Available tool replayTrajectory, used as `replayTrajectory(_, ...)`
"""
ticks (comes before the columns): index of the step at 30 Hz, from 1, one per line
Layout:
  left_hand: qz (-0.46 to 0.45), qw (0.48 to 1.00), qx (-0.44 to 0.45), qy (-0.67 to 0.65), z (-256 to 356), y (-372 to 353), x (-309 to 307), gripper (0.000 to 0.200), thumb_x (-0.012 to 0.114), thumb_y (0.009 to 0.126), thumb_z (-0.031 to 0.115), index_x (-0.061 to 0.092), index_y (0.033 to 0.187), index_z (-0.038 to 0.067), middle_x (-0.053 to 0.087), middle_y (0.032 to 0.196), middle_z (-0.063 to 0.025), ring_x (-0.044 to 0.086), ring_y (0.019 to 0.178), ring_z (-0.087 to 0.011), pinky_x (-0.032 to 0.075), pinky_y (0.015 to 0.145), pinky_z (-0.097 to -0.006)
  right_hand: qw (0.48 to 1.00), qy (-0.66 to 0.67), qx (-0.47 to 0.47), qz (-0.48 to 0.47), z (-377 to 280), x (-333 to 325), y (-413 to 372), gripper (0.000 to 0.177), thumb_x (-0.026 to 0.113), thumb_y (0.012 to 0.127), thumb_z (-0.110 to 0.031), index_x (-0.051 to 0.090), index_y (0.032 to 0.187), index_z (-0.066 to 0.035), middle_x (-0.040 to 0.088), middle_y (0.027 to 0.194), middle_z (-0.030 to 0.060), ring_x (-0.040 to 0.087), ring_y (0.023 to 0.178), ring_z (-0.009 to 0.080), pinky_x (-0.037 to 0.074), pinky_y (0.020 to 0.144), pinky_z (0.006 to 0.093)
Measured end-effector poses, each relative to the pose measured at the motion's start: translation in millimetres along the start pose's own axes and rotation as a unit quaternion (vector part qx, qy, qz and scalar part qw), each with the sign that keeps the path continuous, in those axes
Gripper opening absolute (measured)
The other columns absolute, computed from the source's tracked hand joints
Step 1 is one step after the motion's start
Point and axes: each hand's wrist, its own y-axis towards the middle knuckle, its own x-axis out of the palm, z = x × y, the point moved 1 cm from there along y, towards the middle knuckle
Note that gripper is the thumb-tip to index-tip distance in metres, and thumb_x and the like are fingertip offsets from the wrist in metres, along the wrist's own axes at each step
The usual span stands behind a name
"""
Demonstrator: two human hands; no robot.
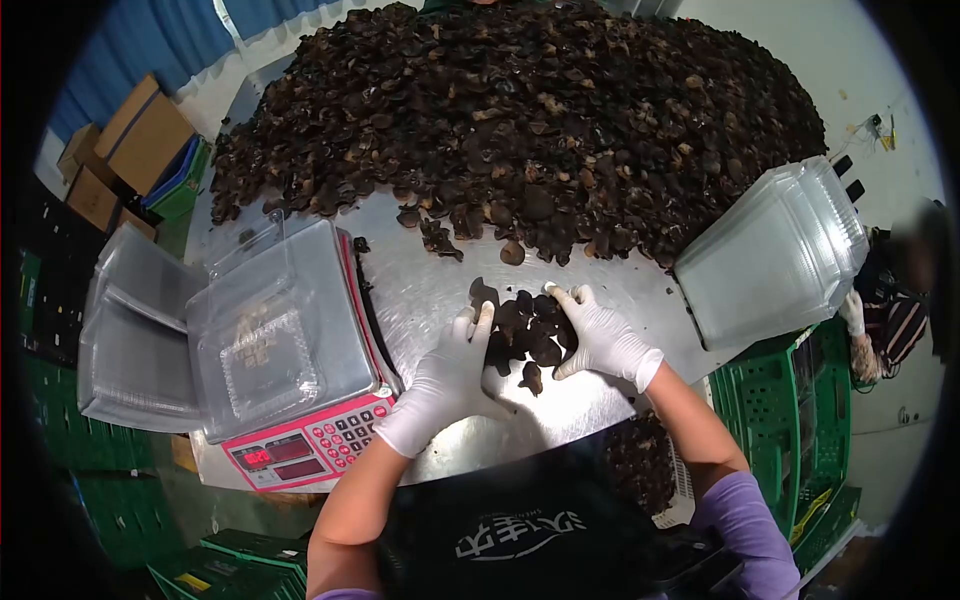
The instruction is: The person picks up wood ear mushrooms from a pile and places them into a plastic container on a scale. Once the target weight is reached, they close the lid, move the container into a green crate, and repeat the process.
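2 gloved hands around dark fungus pieces on metal.

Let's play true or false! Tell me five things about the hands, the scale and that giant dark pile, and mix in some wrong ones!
1. The left hand and the right hand are both white-gloved. True.
2. The giant dark pile is on the near side of the table. False: the giant dark pile is on the far side of the table.
3. There is clear plastic on top of the scale. True.
4. The scale has a green front panel. False: it is pink.
5. A small bunch of dark pieces lies between the two hands. True.
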Motion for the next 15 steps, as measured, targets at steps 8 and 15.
replayTrajectory(8,0.062,0.994,-0.021,0.087,1,11,0,0.143,0.095,0.042,0.036,0.013,0.152,-0.004,0.026,0.149,-0.031,0.048,0.123,-0.0435,0.046,0.103,-0.0439,1.0,0.002,-0.028,-0.001,-21,0,-4,0.127,0.094,0.046,-0.034,0.025,0.151,-0.01,0.045,0.119,0.0217,0.059,0.102,0.0428,0.052,0.087,0.043)
replayTrajectory(15,0.042,0.998,-0.001,-0.052,3,41,-2,0.115,0.088,0.05,0.016,0.029,0.148,0.008,0.043,0.129,-0.0211,0.058,0.108,-0.04,0.052,0.089,-0.0428,0.997,0.001,-0.005,0.081,-36,24,9,0.118,0.089,0.052,-0.042,0.029,0.147,-0.006,0.049,0.118,0.022,0.065,0.093,0.0394,0.055,0.079,0.0438)
